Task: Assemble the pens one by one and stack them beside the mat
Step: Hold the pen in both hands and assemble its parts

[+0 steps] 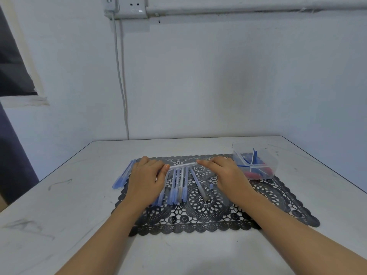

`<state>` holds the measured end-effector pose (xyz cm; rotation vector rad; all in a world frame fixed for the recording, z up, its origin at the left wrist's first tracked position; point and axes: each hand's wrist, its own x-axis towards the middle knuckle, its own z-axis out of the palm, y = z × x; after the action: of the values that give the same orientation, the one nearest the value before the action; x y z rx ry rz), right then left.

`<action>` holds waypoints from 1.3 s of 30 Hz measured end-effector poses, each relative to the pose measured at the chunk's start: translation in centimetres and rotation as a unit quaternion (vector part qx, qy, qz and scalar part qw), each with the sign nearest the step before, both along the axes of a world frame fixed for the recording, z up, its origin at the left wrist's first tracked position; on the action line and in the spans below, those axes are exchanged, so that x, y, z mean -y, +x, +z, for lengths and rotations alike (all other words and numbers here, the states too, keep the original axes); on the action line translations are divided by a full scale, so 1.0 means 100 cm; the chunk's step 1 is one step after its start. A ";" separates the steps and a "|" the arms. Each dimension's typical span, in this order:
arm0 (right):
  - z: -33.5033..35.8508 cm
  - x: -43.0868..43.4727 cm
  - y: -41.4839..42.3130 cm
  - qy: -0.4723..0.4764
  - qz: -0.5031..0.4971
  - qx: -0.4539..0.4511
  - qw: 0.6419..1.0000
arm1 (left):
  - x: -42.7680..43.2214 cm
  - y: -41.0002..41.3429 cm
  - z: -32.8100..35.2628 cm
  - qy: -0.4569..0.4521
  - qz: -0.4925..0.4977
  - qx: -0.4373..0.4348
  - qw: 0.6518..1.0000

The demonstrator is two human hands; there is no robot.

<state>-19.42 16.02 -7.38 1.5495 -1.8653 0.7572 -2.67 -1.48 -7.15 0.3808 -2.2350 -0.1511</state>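
mat (228,213) on table (79,195) | pens (179,185) on mat L-ctr | pen stack (122,176) at mat L edge | tub (266,161) R-rear corner

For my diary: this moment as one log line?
left hand, right hand: pinch pen barrel ends | above mat | pen stack: mat's left edge

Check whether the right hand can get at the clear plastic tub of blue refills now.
Probably yes. The clear plastic tub sits just right of the right hand, nothing between them. But its fingers hold one end of the clear pen barrel, so that must go first.
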 end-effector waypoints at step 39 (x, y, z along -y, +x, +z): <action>0.006 -0.006 0.000 -0.105 -0.100 0.004 0.989 | -0.005 0.000 0.002 -0.003 -0.038 -0.011 0.999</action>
<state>-19.40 16.63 -6.73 1.2111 -1.8472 0.8379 -2.72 -0.93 -6.91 0.2897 -2.2285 -0.1878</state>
